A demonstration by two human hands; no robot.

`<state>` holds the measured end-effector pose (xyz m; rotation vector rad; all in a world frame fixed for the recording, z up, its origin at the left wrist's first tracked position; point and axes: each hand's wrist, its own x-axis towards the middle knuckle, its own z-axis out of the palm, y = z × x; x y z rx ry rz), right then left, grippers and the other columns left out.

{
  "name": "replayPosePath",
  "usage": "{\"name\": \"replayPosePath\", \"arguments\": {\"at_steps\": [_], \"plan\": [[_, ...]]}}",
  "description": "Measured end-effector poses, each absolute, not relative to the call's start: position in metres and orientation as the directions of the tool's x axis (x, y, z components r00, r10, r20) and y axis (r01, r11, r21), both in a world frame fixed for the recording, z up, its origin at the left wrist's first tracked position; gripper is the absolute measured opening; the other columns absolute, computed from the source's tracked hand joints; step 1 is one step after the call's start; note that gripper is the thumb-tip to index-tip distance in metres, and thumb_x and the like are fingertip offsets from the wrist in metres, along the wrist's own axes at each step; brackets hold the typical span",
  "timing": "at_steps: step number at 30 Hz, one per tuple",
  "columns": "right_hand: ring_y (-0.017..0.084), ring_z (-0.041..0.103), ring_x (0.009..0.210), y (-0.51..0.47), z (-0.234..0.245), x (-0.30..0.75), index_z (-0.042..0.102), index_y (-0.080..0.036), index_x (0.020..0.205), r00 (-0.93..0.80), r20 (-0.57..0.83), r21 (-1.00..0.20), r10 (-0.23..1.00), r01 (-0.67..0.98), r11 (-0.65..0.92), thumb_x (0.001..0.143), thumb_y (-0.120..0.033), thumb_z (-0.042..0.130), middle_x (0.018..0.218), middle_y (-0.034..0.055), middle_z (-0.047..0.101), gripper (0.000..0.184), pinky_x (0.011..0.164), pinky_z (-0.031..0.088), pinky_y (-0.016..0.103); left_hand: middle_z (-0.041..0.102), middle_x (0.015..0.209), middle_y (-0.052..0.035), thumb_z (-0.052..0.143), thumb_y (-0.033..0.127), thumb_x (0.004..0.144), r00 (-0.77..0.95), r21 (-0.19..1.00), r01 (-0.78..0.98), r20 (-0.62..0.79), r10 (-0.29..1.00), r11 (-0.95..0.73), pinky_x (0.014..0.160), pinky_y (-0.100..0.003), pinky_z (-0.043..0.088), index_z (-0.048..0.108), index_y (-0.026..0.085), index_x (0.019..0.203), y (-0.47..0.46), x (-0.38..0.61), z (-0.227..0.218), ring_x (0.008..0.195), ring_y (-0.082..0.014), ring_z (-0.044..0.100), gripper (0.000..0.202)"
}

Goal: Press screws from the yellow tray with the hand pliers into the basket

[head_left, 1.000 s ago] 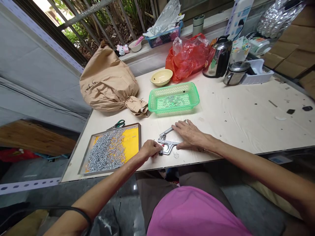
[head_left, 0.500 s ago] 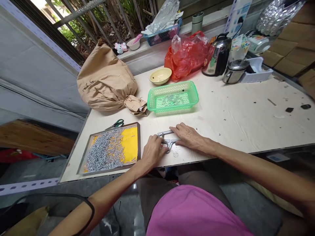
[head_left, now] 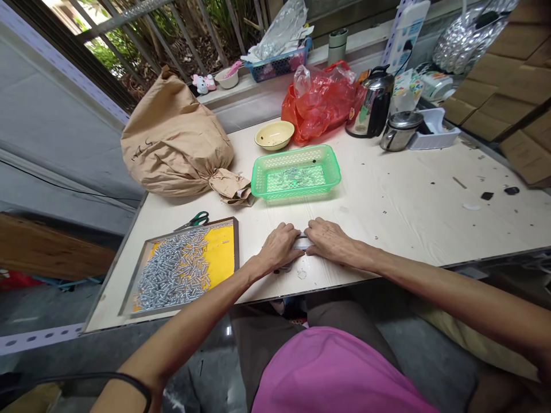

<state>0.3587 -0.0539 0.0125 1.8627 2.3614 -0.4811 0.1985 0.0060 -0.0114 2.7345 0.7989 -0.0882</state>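
Note:
My left hand and my right hand face each other close above the front of the table. Between them is a grey metal piece, mostly covered by the fingers, so its full shape is hidden. Both hands are closed on it, one at each end. Left of them lies a shallow tray with a yellow lining, heaped with small silvery rod-like pieces. Beyond my hands stands a green plastic basket holding a few similar small pieces.
Green-handled scissors lie behind the tray. A tied brown sack stands at the back left. Along the back are a cream bowl, a red plastic bag, a kettle and a steel pot. Scraps lie at the right.
My left hand has moved up and right, closing over the metal piece beside my right hand. The piece's looped part, visible before, is now mostly covered. The view has shifted slightly.

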Motion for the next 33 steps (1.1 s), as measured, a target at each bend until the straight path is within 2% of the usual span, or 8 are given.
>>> {"name": "replayPosePath", "arguments": {"at_steps": [9,15,18,21,26,28,30,33], "plan": [[0.024,0.059,0.093,-0.055,-0.005,0.36,0.065,-0.013,0.098,-0.236,-0.221,-0.189,0.946,0.962,0.196,0.092,-0.032,0.052,0.098,0.0127,0.064,0.024,0.071,0.041,0.029,0.058,0.084,-0.0069,0.054,0.041,0.087,0.813,0.319,0.572,-0.101,0.573,-0.756,0.075,-0.034,0.044,0.064,0.017,0.086,0.008,0.201,-0.019,0.089,-0.0226,0.052,0.026],[0.024,0.053,0.098,-0.05,-0.003,0.379,0.064,-0.014,0.102,-0.338,-0.128,-0.246,0.932,0.922,0.3,0.08,-0.048,0.064,0.104,0.0119,0.059,0.041,0.077,0.04,0.03,0.055,0.117,-0.0098,0.056,0.028,0.087,0.768,0.273,0.614,0.011,0.64,-0.741,0.091,-0.04,0.046,0.056,0.019,0.11,-0.021,0.193,-0.024,0.111,-0.0246,0.05,0.025],[0.02,0.055,0.094,-0.044,-0.007,0.388,0.065,-0.015,0.101,-0.363,-0.115,-0.29,0.925,0.903,0.318,0.091,-0.037,0.053,0.099,0.0097,0.06,0.028,0.077,0.038,0.027,0.053,0.126,-0.0111,0.044,0.019,0.091,0.8,0.322,0.532,0.114,0.59,-0.783,0.101,-0.044,0.042,0.053,0.02,0.116,-0.051,0.19,-0.034,0.122,-0.0243,0.046,0.026],[0.019,0.055,0.094,-0.033,-0.015,0.391,0.065,-0.015,0.094,-0.262,-0.09,-0.222,0.961,0.946,0.237,0.093,-0.025,0.048,0.098,0.0094,0.062,0.02,0.076,0.036,0.027,0.056,0.125,-0.0123,0.039,0.02,0.094,0.815,0.375,0.474,0.155,0.558,-0.797,0.105,-0.046,0.039,0.051,0.018,0.12,-0.075,0.192,-0.042,0.124,-0.0245,0.047,0.029],[0.023,0.052,0.099,-0.014,-0.017,0.38,0.065,-0.015,0.095,-0.198,-0.029,-0.089,0.98,0.977,0.195,0.093,-0.022,0.046,0.1,0.0108,0.063,0.02,0.08,0.033,0.033,0.059,0.122,-0.0113,0.039,0.023,0.095,0.786,0.434,0.487,0.161,0.597,-0.758,0.108,-0.047,0.035,0.052,0.017,0.119,-0.082,0.198,-0.042,0.12,-0.0238,0.05,0.028],[0.023,0.05,0.098,-0.014,-0.011,0.365,0.065,-0.015,0.098,-0.258,-0.022,-0.058,0.966,0.965,0.257,0.092,-0.019,0.045,0.101,0.0115,0.062,0.021,0.078,0.033,0.034,0.057,0.124,-0.0116,0.041,0.024,0.094,0.783,0.451,0.474,0.176,0.597,-0.756,0.107,-0.047,0.036,0.052,0.017,0.121,-0.081,0.199,-0.041,0.122,-0.0247,0.048,0.029],[0.023,0.048,0.096,-0.02,-0.003,0.344,0.067,-0.018,0.098,-0.432,-0.019,-0.094,0.902,0.898,0.429,0.091,-0.021,0.046,0.1,0.01,0.061,0.022,0.076,0.033,0.033,0.058,0.12,-0.0115,0.044,0.025,0.093,0.788,0.473,0.453,0.183,0.587,-0.756,0.103,-0.043,0.041,0.053,0.017,0.118,-0.085,0.196,-0.039,0.118,-0.0247,0.051,0.028],[0.022,0.045,0.095,-0.03,-0.001,0.314,0.069,-0.022,0.087,-0.682,-0.019,-0.172,0.731,0.723,0.669,0.089,-0.023,0.05,0.096,0.0081,0.059,0.019,0.074,0.034,0.032,0.064,0.102,-0.0094,0.043,0.024,0.093,0.805,0.49,0.413,0.198,0.56,-0.768,0.086,-0.035,0.049,0.06,0.018,0.104,-0.098,0.18,-0.033,0.098,-0.0211,0.059,0.021]]}}
